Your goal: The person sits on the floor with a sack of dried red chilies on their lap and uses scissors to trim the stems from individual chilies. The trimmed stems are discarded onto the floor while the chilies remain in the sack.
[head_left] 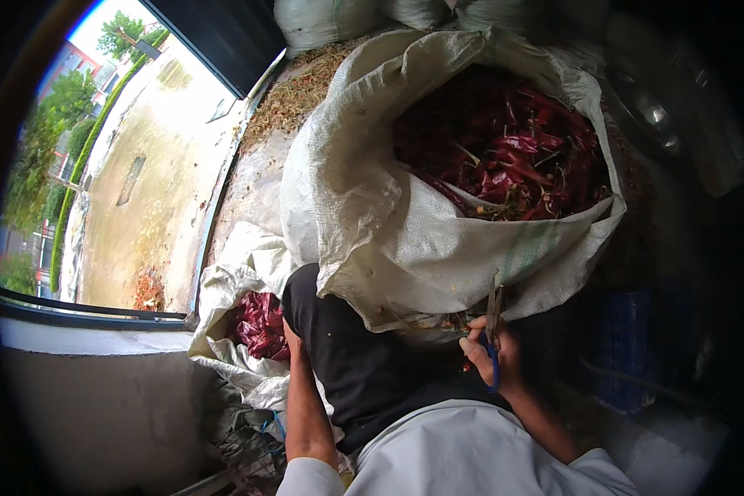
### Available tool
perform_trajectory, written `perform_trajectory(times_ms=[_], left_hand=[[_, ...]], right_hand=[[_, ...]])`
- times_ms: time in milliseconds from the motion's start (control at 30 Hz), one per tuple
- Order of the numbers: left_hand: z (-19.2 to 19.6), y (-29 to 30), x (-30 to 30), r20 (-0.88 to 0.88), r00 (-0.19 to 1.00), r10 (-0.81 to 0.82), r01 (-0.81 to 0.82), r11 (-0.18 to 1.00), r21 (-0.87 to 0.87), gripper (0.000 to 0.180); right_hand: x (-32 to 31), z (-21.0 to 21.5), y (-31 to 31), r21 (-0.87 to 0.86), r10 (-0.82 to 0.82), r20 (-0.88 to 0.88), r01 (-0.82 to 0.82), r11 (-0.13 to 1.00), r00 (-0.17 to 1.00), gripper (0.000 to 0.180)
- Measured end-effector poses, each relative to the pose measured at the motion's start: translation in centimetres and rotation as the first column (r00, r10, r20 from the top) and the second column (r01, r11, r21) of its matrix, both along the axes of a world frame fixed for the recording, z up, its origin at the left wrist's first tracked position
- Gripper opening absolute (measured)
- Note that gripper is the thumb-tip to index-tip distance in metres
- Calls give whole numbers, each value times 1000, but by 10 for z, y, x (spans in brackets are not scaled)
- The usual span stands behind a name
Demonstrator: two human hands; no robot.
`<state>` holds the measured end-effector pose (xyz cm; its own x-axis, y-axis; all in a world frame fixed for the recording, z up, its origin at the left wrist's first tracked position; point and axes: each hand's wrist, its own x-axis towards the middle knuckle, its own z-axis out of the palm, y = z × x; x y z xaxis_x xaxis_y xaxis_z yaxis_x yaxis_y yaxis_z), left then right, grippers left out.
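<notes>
A big white woven sack (405, 240) stands open in front of me, full of dried red chillies (512, 157). My right hand (492, 355) is closed on a pair of scissors with blue handles (494, 331), blades pointing up against the sack's near wall. My left hand (292, 339) reaches down into a smaller white sack (223, 298) at my left that holds dark red chillies (260, 322); its fingers are hidden inside. My black-trousered leg (339, 347) lies between the two sacks.
Chilli stems and chaff (298, 95) are scattered on the floor behind the big sack. More sacks (322, 21) stand at the back. A window ledge (91, 339) is at my left. A blue crate (628, 347) sits in the dark at right.
</notes>
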<state>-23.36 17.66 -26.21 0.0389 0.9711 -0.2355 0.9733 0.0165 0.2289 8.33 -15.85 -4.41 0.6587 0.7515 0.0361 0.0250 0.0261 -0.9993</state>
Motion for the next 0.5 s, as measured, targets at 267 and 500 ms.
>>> perform_trajectory(times_ms=[267,500], left_hand=[[44,73,-4,700,714,-17,-138,977,165,21],[258,97,157,948,299,-108,-46,991,128,28]], right_hand=[[-1,-5,2,0,11,18,-11,1000,1000,24],[-1,-16,8,42,16,79,-20,999,997,25]])
